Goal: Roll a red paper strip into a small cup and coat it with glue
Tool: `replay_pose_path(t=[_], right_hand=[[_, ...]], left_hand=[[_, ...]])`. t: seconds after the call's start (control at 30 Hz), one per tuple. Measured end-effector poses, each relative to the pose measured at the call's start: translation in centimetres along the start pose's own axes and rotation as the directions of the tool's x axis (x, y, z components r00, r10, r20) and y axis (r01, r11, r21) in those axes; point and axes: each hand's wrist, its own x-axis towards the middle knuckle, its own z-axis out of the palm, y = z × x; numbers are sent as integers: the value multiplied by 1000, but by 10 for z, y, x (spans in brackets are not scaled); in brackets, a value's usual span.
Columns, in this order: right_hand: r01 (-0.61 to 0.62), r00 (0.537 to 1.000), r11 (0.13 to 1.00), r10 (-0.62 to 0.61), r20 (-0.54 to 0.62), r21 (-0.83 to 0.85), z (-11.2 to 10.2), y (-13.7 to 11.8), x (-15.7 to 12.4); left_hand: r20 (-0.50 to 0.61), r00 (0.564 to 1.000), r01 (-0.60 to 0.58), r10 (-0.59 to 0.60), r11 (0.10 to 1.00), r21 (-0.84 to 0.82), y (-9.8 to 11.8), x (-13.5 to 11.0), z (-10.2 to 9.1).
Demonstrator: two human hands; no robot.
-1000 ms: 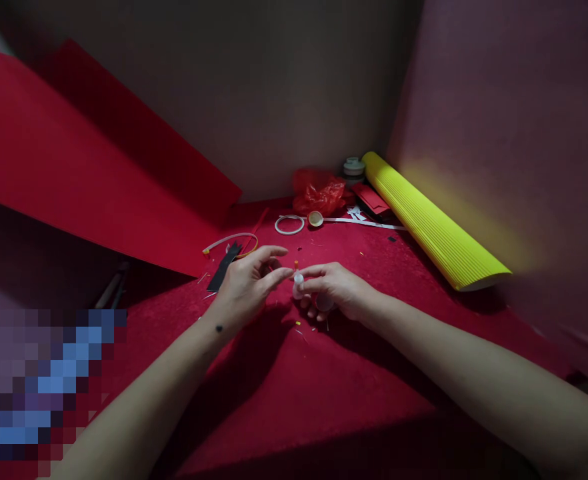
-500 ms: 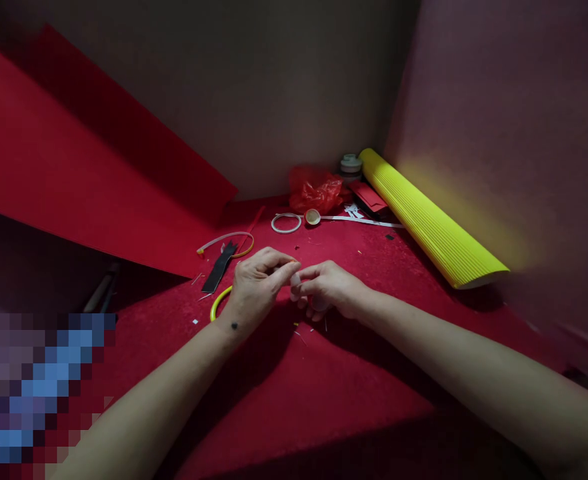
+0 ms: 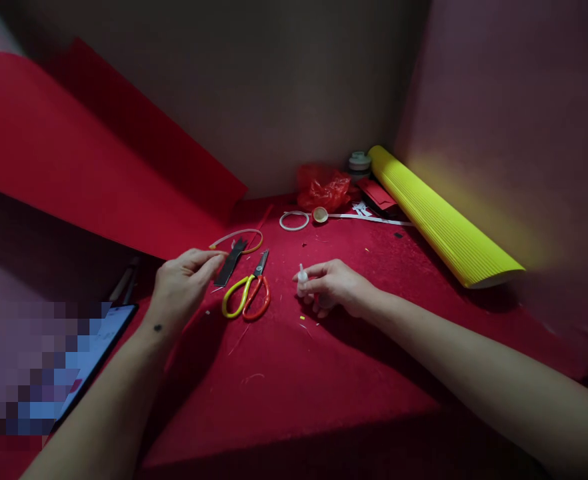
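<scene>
My right hand (image 3: 339, 287) grips a small translucent white bottle (image 3: 302, 281) with a thin pointed nozzle, upright above the red cloth. Off to the left, my left hand (image 3: 184, 283) has thumb and forefinger pinched together; what is between them, if anything, is too small to make out. Those fingertips are near the end of a thin curved white-and-orange strip (image 3: 260, 243) and beside a black strip (image 3: 230, 264) with a jagged end. Between my hands lie scissors (image 3: 258, 297) with one yellow and one red handle, blades pointing away.
A yellow ribbed roll (image 3: 449, 227) leans at the right. Behind are a red plastic bag (image 3: 324, 190), a jar (image 3: 359, 163), a white ring (image 3: 294, 221) and a small round cup (image 3: 319, 215). A large red sheet (image 3: 99, 160) slants at left above a tablet-like screen (image 3: 91, 347).
My left hand has moved away from my right hand, to the left, uncovering the scissors and the bottle's nozzle. The right hand stays nearly in place with the bottle. The view has shifted slightly.
</scene>
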Motion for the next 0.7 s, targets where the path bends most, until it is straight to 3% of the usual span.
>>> replay_pose_path(t=[0.17, 0.33, 0.5, 0.6, 0.67, 0.7], right_hand=[[10, 1000, 1000, -10, 13, 9, -1, -1, -2], [-16, 1000, 997, 15, 8, 81, -1, -3, -5], [-41, 994, 983, 22, 112, 177, -2, -5, -7], [-63, 982, 957, 10, 187, 283, -1, -7, -9], [-78, 976, 934, 1, 218, 348, 0, -10, -11], [-84, 974, 925, -2, 226, 371, 1, -11, -12]], left_hand=[[-3, 995, 96, -97, 983, 155, -65, 1, -18], [-10, 989, 145, -146, 975, 168, -87, 2, -25], [-17, 988, 155, -155, 988, -10, -54, -12, -16], [183, 973, 179, -138, 957, -229, -19, -31, 8], [401, 909, 292, -111, 857, -424, 2, -43, 29], [459, 884, 323, -83, 819, -475, 11, -48, 39]])
